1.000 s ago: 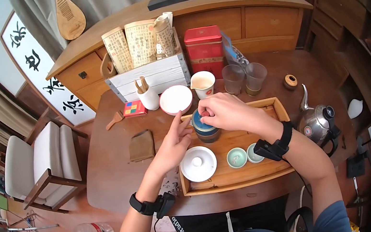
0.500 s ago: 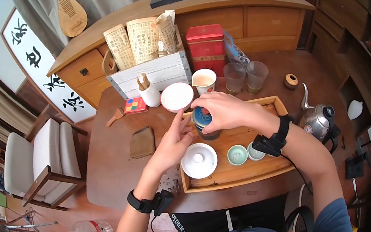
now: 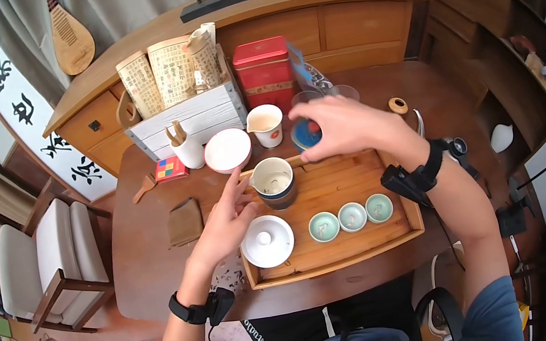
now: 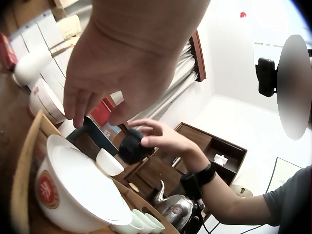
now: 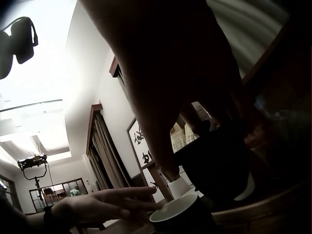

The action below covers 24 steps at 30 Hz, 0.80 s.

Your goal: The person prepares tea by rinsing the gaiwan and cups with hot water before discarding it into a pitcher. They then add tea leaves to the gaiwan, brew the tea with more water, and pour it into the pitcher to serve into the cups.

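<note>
My right hand (image 3: 355, 127) grips a dark cup with a patterned blue lid (image 3: 306, 135), raised at the tray's back edge. In the right wrist view this cup (image 5: 214, 163) is dark and bowl-shaped, tapering downward. A spouted cup (image 3: 275, 183) with pale inside and dark banded outside stands uncovered in the tray's back left corner. Beside its left rim my left hand (image 3: 223, 217) hovers, fingers extended and holding nothing. A white lidded bowl (image 3: 267, 241) with a red emblem sits in front of that cup. Three small celadon cups (image 3: 352, 217) stand in a row to the right.
The wooden tray (image 3: 338, 264) has raised sides. Behind it are a white bowl (image 3: 228, 150), a white pitcher (image 3: 266, 126) and a red tin (image 3: 264, 72). A folded brown cloth (image 3: 185, 221) lies left of the tray. Partly behind the right forearm is a metal kettle (image 4: 178, 209).
My right hand has lifted the blue-lidded cup off the spouted cup and carried it right, uncovering the pale inside. The left hand keeps its place beside the spouted cup. The head view has shifted.
</note>
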{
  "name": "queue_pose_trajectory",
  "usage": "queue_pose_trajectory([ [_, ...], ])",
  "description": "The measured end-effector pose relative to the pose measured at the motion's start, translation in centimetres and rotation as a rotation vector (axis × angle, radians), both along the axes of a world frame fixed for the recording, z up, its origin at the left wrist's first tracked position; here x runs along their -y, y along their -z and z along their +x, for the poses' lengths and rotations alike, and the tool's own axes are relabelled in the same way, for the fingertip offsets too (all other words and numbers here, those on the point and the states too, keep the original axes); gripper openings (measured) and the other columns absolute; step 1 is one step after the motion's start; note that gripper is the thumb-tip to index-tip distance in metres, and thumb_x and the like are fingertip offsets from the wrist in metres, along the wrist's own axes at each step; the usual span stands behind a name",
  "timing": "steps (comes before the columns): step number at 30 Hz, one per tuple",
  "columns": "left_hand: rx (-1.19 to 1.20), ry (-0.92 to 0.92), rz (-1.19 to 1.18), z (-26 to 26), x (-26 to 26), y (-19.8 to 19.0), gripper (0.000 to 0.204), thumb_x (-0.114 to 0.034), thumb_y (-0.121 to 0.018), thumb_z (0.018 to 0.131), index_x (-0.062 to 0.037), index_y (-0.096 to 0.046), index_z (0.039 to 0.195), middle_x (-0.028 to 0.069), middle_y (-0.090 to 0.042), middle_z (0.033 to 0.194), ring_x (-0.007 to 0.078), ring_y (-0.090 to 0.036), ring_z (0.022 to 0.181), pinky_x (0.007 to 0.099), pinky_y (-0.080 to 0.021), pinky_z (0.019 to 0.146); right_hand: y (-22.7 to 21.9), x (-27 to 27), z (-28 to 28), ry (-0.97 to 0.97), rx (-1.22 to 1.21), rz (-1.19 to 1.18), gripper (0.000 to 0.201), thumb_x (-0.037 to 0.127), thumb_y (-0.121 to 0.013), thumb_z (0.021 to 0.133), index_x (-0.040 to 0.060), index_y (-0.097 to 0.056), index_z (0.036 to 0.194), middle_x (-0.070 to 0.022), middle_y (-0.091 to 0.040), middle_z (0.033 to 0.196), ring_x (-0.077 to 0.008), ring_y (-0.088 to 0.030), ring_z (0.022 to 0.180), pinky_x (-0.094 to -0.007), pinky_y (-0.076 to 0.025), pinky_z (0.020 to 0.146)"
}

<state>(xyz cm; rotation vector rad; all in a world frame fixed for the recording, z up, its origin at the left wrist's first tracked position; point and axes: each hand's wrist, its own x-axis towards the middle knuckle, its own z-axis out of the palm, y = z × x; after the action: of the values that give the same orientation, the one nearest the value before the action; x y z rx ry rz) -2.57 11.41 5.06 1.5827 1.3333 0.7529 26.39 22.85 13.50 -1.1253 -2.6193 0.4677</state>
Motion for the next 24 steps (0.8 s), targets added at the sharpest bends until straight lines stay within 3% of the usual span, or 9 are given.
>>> queue_pose_trajectory([
  [2, -0.005, 0.002, 0.006, 0.0, 0.0, -0.1, 0.081, -0.006, -0.059, 0.106, -0.0074, -0.013, 0.173, 0.0247, -0.044, 0.166, 0.0274, -0.057, 0.137, 0.0395, -0.051, 0.113, 2.8, -0.3, 1.0, 0.046, 0.132, -0.01, 0.074, 0.043, -0.085, 0.077, -0.0004, -0.064, 0.133, -0.0253, -0.073, 0.115, -0.0422, -0.071, 0.109, -0.0474, -0.058, 0.096],
  [8, -0.005, -0.005, 0.047, -0.3, -0.1, 0.7, 0.081, -0.008, -0.062, 0.104, -0.0049, -0.017, 0.172, 0.0281, -0.047, 0.163, 0.028, -0.064, 0.131, 0.0385, -0.052, 0.107, 7.7, 0.0, 2.2, 0.136, 0.152, -0.072, 0.076, 0.04, -0.087, 0.076, 0.0068, -0.062, 0.139, -0.0193, -0.066, 0.127, -0.041, -0.066, 0.12, -0.0513, -0.056, 0.1],
  [12, 0.002, 0.001, 0.043, -0.6, -0.1, 0.8, 0.082, -0.009, -0.063, 0.104, -0.0044, -0.017, 0.171, 0.0282, -0.046, 0.163, 0.0295, -0.063, 0.133, 0.0401, -0.052, 0.107, 8.5, -0.3, 2.6, 0.127, 0.145, -0.095, 0.081, 0.043, -0.087, 0.076, 0.0058, -0.06, 0.143, -0.0179, -0.065, 0.126, -0.0377, -0.064, 0.12, -0.0477, -0.053, 0.102],
  [15, -0.027, -0.036, 0.113, -0.8, 0.0, 1.9, 0.075, -0.016, -0.064, 0.104, -0.0025, -0.028, 0.168, 0.0298, -0.049, 0.161, 0.034, -0.063, 0.134, 0.0425, -0.051, 0.108, 9.2, -0.4, 2.7, 0.08, 0.175, 0.012, 0.088, 0.047, -0.088, 0.076, 0.0041, -0.058, 0.146, -0.0186, -0.063, 0.129, -0.0374, -0.058, 0.128, -0.0477, -0.046, 0.112],
  [19, -0.294, -0.063, 0.023, -0.7, 0.3, 0.9, 0.066, -0.023, -0.065, 0.102, 0.0027, -0.044, 0.159, 0.0314, -0.056, 0.153, 0.0384, -0.063, 0.132, 0.0429, -0.05, 0.11, 8.7, 0.8, 0.0, -0.03, 0.058, 0.17, 0.096, 0.051, -0.09, 0.073, 0.0014, -0.055, 0.148, -0.0205, -0.06, 0.135, -0.0392, -0.048, 0.138, -0.05, -0.032, 0.122],
  [24, -0.377, 0.03, 0.108, -0.7, -0.7, 2.7, 0.064, -0.022, -0.065, 0.1, 0.0059, -0.048, 0.154, 0.0311, -0.064, 0.139, 0.0399, -0.065, 0.125, 0.0429, -0.051, 0.106, 8.1, 1.2, -4.0, -0.096, 0.09, -0.047, 0.093, 0.052, -0.094, 0.067, -0.0013, -0.059, 0.135, -0.0203, -0.062, 0.135, -0.036, -0.052, 0.134, -0.0465, -0.03, 0.12],
])
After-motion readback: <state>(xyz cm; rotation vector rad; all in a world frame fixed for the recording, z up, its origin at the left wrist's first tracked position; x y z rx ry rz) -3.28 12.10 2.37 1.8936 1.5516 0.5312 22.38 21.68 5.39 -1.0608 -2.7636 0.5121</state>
